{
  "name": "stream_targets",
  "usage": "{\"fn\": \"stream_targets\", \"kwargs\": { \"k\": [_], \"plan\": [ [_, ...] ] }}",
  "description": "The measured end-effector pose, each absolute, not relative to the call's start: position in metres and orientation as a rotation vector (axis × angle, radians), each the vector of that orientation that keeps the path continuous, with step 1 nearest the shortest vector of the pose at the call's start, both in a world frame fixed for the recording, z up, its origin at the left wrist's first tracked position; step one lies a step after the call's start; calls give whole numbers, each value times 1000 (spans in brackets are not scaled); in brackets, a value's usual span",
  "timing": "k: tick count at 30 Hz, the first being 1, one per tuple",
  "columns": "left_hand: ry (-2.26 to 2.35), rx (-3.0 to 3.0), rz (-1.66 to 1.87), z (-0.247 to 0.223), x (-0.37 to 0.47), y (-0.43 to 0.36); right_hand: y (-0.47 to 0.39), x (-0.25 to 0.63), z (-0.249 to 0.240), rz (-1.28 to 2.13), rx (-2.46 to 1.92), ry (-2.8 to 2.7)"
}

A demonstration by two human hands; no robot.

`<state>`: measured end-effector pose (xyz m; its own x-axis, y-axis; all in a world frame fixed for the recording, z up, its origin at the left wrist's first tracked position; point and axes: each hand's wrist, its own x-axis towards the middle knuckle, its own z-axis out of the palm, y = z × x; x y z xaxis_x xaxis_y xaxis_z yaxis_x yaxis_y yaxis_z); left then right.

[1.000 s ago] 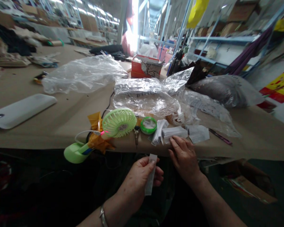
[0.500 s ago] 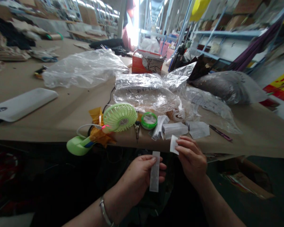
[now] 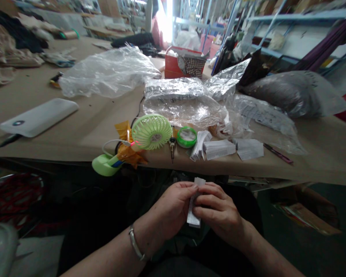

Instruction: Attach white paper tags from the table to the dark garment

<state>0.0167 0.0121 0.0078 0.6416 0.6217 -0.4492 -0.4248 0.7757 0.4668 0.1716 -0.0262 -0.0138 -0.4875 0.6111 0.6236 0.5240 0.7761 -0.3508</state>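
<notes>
Over my lap, in front of the table edge, a narrow white printed label strip (image 3: pixel 193 220) stands upright between my hands. My left hand (image 3: pixel 173 209), with a bangle on the wrist, pinches it with the thumb near its top. The curled fingers of my right hand (image 3: pixel 219 209) press on it from the right, covering its middle. Whether it is one label or a few together I cannot tell. On the table edge just beyond lie a fanned stack of labels (image 3: pixel 201 145), a middle stack (image 3: pixel 220 149) and a right stack (image 3: pixel 250 149).
A green fan (image 3: pixel 151 132) is taped at the table edge. Beside it are a small screwdriver-like tool (image 3: pixel 172 147) and a round green tub (image 3: pixel 187 137). Clear plastic bags (image 3: pixel 184 102) spread behind. A pink-handled slim tool (image 3: pixel 278 154) lies right, a white power bank (image 3: pixel 40 117) left.
My right hand has moved left and down, bringing its small white label against the strip in my left hand. Both hands now meet on it. The view has shifted slightly.
</notes>
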Motion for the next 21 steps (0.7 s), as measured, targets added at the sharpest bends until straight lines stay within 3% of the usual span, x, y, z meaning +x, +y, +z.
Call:
{"fn": "stream_targets", "kwargs": {
  "k": [7,13,21],
  "plan": [
    [683,318,617,-1,19,7,-32,167,-16,318,-885,-2082],
    [766,369,634,-11,20,5,-31,169,-8,272,-886,-2111],
    [948,377,572,-21,23,7,2,270,-18,-463,-1709,-1811]
  ]
}}
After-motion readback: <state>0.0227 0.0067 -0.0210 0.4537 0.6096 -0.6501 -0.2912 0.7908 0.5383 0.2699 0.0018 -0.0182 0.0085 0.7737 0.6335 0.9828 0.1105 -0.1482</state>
